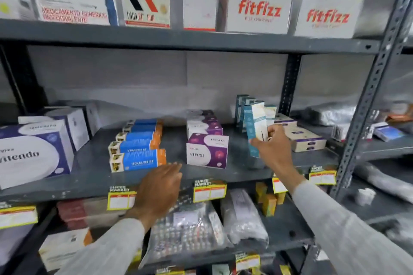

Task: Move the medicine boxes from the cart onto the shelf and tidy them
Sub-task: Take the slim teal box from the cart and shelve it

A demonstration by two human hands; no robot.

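Observation:
My right hand (pixel 273 147) holds a tall teal-and-white medicine box (pixel 254 127) upright over the middle shelf (pixel 93 182), just in front of a row of matching teal boxes (pixel 242 105). My left hand (pixel 159 190) hovers flat and empty at the shelf's front edge, below a row of blue-and-orange boxes (pixel 137 161). Purple-and-white boxes (pixel 206 149) stand in a row between the two hands. The cart is out of view.
Large purple-and-white boxes (pixel 33 154) fill the shelf's left end, beige boxes (pixel 306 138) its right. White "fitfizz" cartons (pixel 257 10) sit on the upper shelf. Bagged goods (pixel 187 230) lie on the lower shelf. A steel upright (pixel 366 100) bounds the right side.

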